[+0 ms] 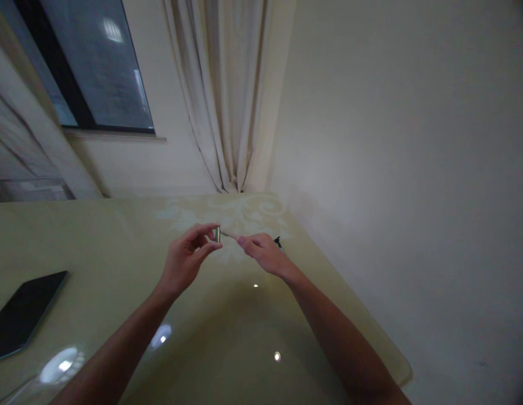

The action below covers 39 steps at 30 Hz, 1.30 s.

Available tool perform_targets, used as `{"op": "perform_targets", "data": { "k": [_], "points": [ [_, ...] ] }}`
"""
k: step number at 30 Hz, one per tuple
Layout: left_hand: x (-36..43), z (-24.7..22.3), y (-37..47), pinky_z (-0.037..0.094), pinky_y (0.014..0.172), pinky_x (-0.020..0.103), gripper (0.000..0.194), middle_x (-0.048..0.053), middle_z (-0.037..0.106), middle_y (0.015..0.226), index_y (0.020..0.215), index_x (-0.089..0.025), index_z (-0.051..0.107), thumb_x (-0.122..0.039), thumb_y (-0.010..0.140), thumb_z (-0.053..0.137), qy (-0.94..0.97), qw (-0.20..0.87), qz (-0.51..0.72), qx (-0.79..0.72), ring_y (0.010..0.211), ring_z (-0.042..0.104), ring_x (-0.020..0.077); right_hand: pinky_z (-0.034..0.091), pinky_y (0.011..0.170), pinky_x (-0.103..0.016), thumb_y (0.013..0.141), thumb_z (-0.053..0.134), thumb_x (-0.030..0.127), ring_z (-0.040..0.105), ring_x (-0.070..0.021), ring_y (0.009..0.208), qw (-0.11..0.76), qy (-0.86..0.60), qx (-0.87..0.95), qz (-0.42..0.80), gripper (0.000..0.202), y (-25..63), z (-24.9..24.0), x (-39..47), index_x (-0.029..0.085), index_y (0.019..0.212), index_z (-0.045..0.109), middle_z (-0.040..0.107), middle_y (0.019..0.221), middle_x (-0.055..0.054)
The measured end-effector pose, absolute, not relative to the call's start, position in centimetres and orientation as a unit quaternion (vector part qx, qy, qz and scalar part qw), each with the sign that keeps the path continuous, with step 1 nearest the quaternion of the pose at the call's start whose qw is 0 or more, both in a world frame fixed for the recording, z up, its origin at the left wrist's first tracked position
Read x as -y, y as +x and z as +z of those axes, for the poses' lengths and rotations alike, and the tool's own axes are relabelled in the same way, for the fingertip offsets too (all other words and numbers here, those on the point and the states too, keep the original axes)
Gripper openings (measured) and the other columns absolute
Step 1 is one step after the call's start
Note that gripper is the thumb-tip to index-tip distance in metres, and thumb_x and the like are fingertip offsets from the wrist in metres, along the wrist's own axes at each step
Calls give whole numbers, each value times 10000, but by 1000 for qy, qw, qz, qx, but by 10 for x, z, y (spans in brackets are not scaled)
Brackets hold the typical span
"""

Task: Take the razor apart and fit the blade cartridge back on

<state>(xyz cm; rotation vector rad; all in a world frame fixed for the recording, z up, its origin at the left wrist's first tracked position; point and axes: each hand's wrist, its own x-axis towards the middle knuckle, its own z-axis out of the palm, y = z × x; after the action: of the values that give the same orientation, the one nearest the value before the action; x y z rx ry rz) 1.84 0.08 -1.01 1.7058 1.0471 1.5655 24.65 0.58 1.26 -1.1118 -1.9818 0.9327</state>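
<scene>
My left hand [189, 254] pinches a small flat piece [218, 234] between thumb and fingers, held upright with its narrow edge toward me. From the right, my right hand [264, 251] grips a thin, light-coloured stick [230, 234], its tip at or very near the small piece; whether they touch cannot be told. Just beyond my right hand, a small dark object [279, 242] shows, partly hidden by that hand. Both hands are above the glossy table.
The pale, shiny table [118, 242] reflects lights. A dark tablet-like slab [27, 309] lies at the left, with a thin cable [19, 388] near the lower left edge. A curtain [228, 101] and window [101, 67] stand behind; a wall [392, 157] borders the right.
</scene>
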Motion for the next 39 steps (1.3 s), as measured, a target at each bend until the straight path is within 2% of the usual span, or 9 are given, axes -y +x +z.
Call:
{"op": "perform_targets", "data": {
  "k": [14,20,29,39],
  "points": [
    [-1,-12,19,499,649,253,359,-4,708,865,1196,-267,820,-314,843,854,663,290,574,-383,695,607,129,212,591,-303,1022,457,676,303,-101,580,340,-413,756,378,614,247,10,-8,219,622,366,322,613,50],
    [-1,-12,21,500,622,253,329,3,721,852,1155,-254,826,-319,833,855,657,291,575,-391,670,610,131,193,583,-311,1009,452,709,296,-104,575,339,-440,749,360,630,249,8,-10,224,617,360,311,611,48],
    [-1,-15,20,508,635,248,342,-6,715,851,1158,-258,825,-306,821,868,653,297,581,-384,675,605,123,187,587,-315,1029,469,663,286,-104,587,353,-430,759,338,615,251,9,-11,223,621,332,295,624,47],
    [-1,-10,22,500,625,247,338,-3,710,844,1153,-252,828,-320,824,863,654,294,579,-387,676,609,124,185,586,-316,1026,471,680,277,-103,587,349,-427,761,341,622,251,8,-11,226,628,325,285,629,49]
  ]
}}
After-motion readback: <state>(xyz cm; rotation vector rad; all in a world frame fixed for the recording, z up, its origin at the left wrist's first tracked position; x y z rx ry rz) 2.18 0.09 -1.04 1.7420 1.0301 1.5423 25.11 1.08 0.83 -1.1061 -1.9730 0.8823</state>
